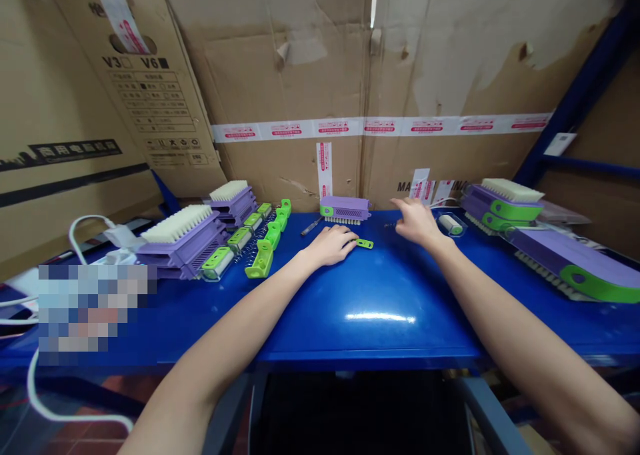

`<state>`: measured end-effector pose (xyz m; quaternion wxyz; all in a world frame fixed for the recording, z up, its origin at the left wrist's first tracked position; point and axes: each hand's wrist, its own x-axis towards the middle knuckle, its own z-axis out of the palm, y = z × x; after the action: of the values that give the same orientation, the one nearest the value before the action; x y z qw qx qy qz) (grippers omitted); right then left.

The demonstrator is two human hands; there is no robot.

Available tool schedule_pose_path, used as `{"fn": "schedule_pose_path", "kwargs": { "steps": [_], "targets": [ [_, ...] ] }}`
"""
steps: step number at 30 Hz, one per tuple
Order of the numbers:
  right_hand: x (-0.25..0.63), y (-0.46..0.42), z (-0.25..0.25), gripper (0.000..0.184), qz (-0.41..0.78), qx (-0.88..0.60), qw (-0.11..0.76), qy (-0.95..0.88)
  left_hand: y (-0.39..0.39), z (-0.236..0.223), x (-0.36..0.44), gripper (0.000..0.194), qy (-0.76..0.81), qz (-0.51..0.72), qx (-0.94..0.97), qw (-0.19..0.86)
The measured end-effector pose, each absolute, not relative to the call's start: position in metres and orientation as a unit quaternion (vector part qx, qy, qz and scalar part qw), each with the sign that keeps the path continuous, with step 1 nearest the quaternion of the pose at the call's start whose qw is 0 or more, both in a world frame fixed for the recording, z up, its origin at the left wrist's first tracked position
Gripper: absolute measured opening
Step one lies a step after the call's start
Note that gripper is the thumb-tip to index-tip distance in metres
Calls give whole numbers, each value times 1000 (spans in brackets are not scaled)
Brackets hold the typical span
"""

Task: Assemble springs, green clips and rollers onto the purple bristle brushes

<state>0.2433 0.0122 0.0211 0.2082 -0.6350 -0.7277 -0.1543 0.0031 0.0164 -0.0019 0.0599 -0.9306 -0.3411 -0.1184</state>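
My left hand (331, 245) rests low over the blue table, its fingers closed on the left end of a small flat green plate with holes (366, 243). To the right, my right hand (419, 221) hovers with its index finger stretched out and thumb apart, holding nothing I can see. Small dark bits (389, 225), too small to name, lie just below it. Behind my left hand a purple brush (353, 208) with a green end lies bristles down. A screwdriver (312, 226) is beside that brush. Right of my right hand sits a clear case with a white cylinder (451, 225).
Purple brush bodies (185, 241) are stacked on the left, alongside a row of green-topped clear cases (217, 261), springs and green end caps (260, 260). Purple-and-green brushes (575, 258) lie at the right. Cardboard (300, 75) walls the back; white cables (75, 411) hang at left.
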Motion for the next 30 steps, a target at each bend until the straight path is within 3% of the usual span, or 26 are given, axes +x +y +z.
{"fn": "schedule_pose_path", "kwargs": {
  "steps": [6,12,19,22,26,30],
  "targets": [
    [274,19,8,63,-68,-742,64,-664,17,0,7,22,-328,-173,-928,41],
    [260,15,22,62,-75,-684,69,-722,13,3,10,18,-337,-210,-917,-22],
    [248,16,27,51,40,-659,25,-750,10,2,9,50,-306,-179,-935,11],
    [253,17,28,41,71,-656,38,-751,6,5,8,47,-306,-138,-940,66],
    [253,13,32,42,93,-653,1,-751,1,11,7,35,-303,-115,-942,90],
    [247,8,36,32,115,-640,10,-760,-3,12,6,41,-306,-123,-941,83]
  ]
}}
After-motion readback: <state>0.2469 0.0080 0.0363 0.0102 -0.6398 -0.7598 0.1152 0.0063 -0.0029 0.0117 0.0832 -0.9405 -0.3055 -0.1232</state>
